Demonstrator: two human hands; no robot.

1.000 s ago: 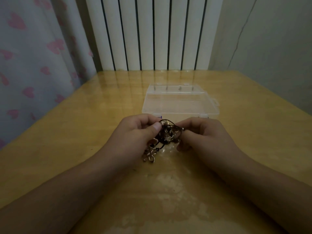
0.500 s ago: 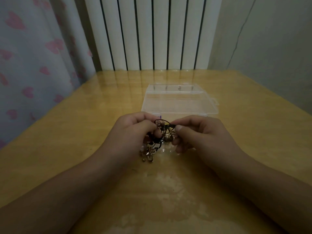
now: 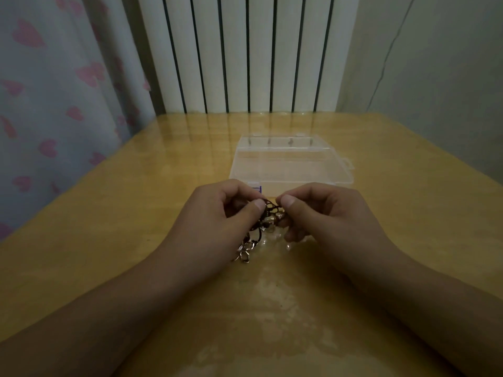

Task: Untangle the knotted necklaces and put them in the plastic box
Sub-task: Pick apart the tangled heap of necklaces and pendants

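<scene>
Near the middle of the wooden surface (image 3: pixel 109 227), left hand (image 3: pixel 217 221) pinches the knotted necklaces (image 3: pixel 268 221) between thumb and fingers, chain end trailing down onto the wood. Right hand (image 3: pixel 324 213) has its grip clamped on the same tangle. Clear plastic box (image 3: pixel 291 164) sits just behind both hands, toward the far edge.

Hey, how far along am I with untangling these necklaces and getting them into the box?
Done: nothing visibly stored; the plastic box looks closed, with no necklaces visible inside. In hand: the left hand and right hand both pinch the knotted necklaces, a chain end trailing onto the table. Left: free the knot, open the box, put them in.
</scene>
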